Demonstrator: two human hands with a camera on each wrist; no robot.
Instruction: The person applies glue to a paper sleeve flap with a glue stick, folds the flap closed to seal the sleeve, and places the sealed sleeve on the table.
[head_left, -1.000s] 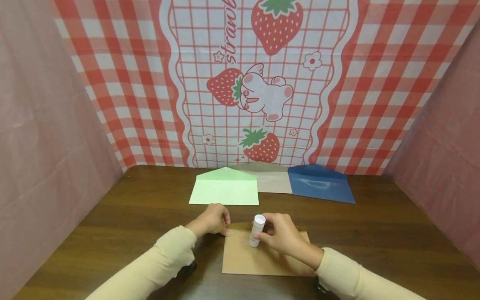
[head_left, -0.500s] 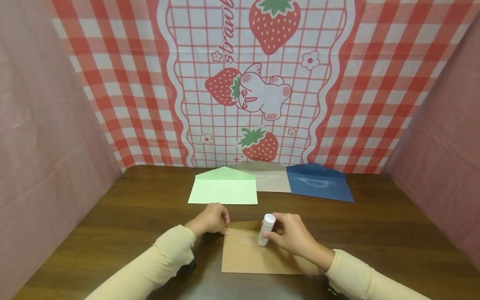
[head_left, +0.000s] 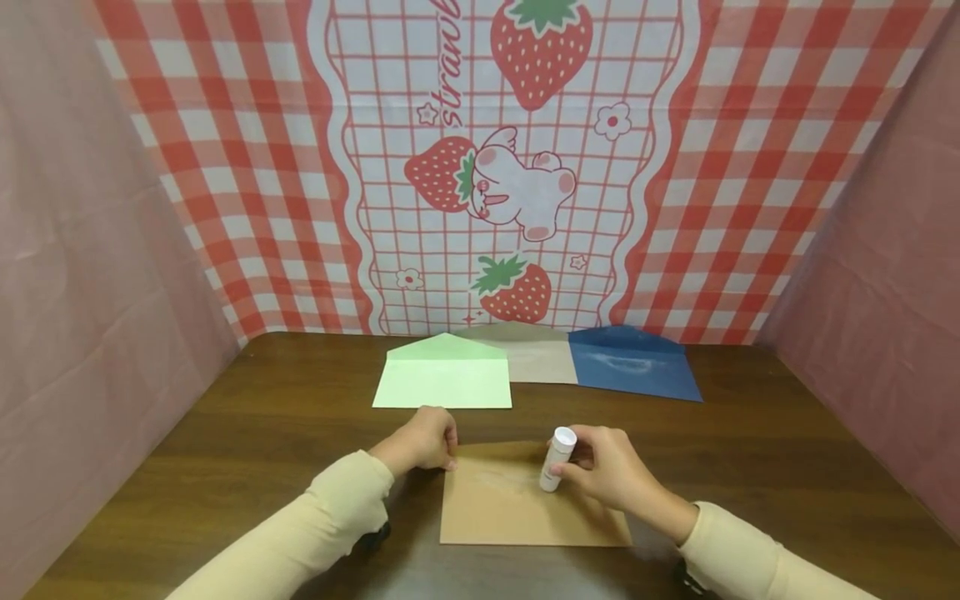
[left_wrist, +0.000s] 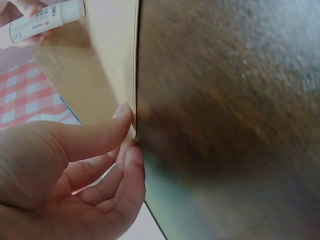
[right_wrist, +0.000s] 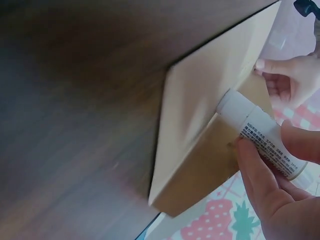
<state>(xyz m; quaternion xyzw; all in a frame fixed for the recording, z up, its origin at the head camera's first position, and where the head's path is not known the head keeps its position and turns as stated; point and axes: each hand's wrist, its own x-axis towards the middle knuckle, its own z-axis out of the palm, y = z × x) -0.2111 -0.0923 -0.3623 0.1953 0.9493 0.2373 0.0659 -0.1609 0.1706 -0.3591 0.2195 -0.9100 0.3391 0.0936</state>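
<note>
Brown envelope [head_left: 487, 527] pinched at one end, glue stick [head_left: 558, 460] down on it

Brown envelope lies on the near part of the table [head_left: 262, 442], its flap [right_wrist: 200, 172] opened out on the far side. Left hand [head_left: 422, 438]: narrow pinch, thumb and fingertips on the envelope's left edge at the fold. Right hand [head_left: 613, 468]: thumb and fingers round the glue stick, leaning, lower end apparently meeting the paper just below the fold, right of the middle. Faint pale smear [head_left: 498, 481] between stick and left hand; looks like glue.

Step, by judgement: spreading glue along the strip next to the fold. Do it well: hold the lower end flat to the paper, press lightly and evenly, run parallel to the fold. Heavy pressure could buckle the paper or leave lumps. Coat should reach close to both ends; the right end is the one to watch, since nothing holds that side. Left pinch should be firm enough to stop the sheet sliding, but fingers kept out of the glue. Tip of the stick is hidden, so cannot tell how much glue shows.

Behind, near the cloth [head_left: 517, 83]: green envelope [head_left: 442, 385] overlapping the grey envelope [head_left: 546, 364], blue envelope [head_left: 648, 379] on the grey one's right. All flaps up; blue carries a whitish streak too.
</note>
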